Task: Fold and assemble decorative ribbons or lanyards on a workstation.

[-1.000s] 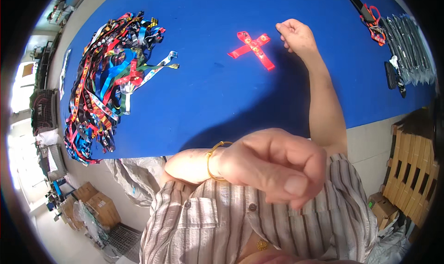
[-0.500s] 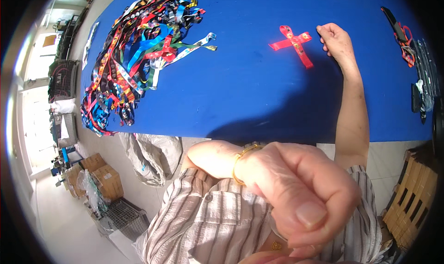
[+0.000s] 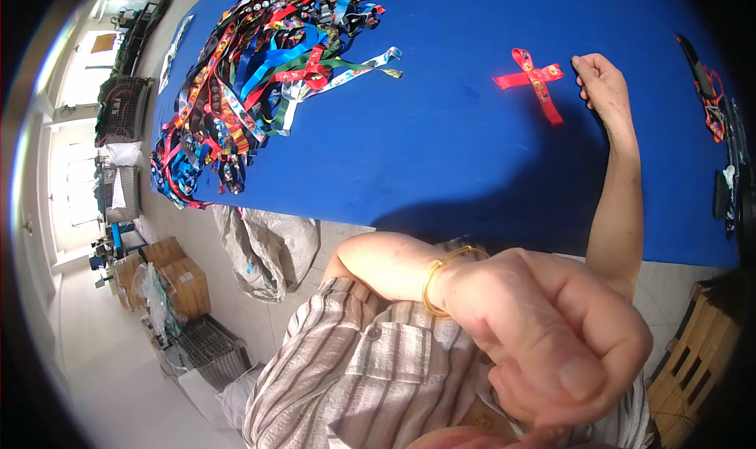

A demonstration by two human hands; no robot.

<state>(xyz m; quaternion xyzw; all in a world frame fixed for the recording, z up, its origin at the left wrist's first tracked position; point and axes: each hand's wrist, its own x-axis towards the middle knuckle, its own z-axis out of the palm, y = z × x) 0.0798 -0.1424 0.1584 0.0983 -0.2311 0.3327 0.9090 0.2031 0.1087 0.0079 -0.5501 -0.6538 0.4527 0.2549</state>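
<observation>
My left hand (image 3: 551, 331), a gold bangle on its wrist, is raised close in front of my chest. Its fingers are curled into a fist with the thumb laid over them, and nothing shows in it. Over the blue table, my right hand (image 3: 602, 87) is closed in a pinch; whatever its fingertips hold, if anything, is too small to make out. Just left of it lies a red printed ribbon (image 3: 539, 79), looped and crossed over itself, apart from the fingers. A big tangled heap of colourful printed ribbons (image 3: 260, 71) covers the table's left side.
Scissors with red handles (image 3: 713, 95) and dark strips in clear plastic (image 3: 736, 150) lie along the right edge of the blue table (image 3: 441, 134). Beyond the near edge are a pale sack (image 3: 272, 248), cardboard boxes (image 3: 185, 280), a wire crate (image 3: 209, 351) and a wooden slatted piece (image 3: 697, 362).
The whole view has shifted slightly, so table and hands appear further right. My left fist stays raised and my right hand stays pinched beside the red ribbon.
</observation>
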